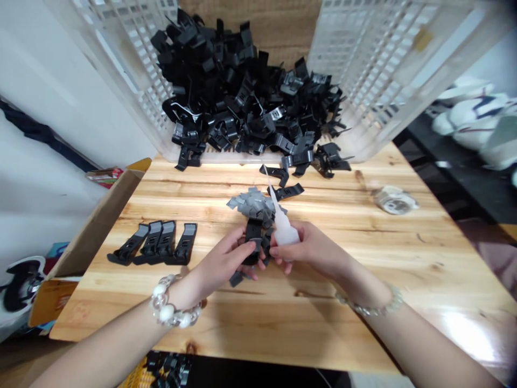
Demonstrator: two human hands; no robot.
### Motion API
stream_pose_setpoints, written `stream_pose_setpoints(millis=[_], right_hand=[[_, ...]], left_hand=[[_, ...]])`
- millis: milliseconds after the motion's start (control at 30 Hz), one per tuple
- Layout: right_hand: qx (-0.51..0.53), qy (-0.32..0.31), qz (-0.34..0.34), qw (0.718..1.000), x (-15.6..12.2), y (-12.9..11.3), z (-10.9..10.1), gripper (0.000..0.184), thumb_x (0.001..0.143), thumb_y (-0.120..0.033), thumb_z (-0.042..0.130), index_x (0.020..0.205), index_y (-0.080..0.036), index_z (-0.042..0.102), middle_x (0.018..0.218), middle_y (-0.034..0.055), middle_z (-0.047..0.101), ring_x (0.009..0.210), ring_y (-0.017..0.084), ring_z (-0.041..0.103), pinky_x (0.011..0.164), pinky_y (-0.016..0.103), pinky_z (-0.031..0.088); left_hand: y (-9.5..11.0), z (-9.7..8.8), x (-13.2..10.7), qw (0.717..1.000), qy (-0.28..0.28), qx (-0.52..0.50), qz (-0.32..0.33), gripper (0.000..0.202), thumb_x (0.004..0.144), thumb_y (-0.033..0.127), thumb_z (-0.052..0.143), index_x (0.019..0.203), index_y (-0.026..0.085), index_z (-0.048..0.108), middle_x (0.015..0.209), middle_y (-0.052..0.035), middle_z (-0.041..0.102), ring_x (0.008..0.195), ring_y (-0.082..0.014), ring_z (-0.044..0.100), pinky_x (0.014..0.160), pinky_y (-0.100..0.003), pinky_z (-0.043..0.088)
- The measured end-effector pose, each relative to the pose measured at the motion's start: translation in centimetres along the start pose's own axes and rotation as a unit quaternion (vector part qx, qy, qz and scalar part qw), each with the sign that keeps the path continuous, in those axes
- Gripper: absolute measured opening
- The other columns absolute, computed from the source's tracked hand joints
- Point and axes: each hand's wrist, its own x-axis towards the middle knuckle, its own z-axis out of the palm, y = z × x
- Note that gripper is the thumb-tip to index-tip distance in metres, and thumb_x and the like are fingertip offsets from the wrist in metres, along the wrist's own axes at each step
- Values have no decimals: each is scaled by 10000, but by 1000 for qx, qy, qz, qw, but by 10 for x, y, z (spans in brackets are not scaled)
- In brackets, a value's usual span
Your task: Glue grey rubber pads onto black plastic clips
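Left hand [218, 261]: fingers clamped on a black plastic clip [253, 231], beside grey pieces [251, 202]. Right hand [309, 248]: fingers wrapped round a white bottle [285, 231] (nozzle pointing away), above the worktop [407, 245].

Translucent roll [393, 200] on a wooden table [436, 242], cardboard box [111, 207] at left, pale bundles [495, 129] at far right

"How are the left arm [113, 345] and right arm [432, 345] set?"
"Angled inward from the lower corners."
"And the left hand [222, 258]?"
"Gripping, thumb on top; the right hand [309, 249] curls in a grip just beside it."
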Motion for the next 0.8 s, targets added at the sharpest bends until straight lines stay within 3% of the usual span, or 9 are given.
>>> stream_pose_setpoints(millis=[233, 800], right_hand=[[-15, -2, 7, 1000, -2, 1, 1, 131, 711, -243, 741, 732, -130, 676, 670, 20, 665, 579, 87, 587, 526, 200, 531], [-25, 0, 10, 1000, -2, 0, 1, 111, 719, -231, 726, 730, -134, 673, 650, 18, 665, 548, 85, 585, 517, 199, 521]], left_hand=[[-1, 2, 0, 1000, -18, 8, -1, 216, 899, 361, 594, 995, 173, 547, 854, -27, 609, 768, -156, 627, 610, -270, 557], [-1, 1, -1, 999, -30, 20, 8, 252, 898, 373, 593, 1032, 166, 543, 877, -36, 607, 771, -150, 631, 611, -257, 561]])
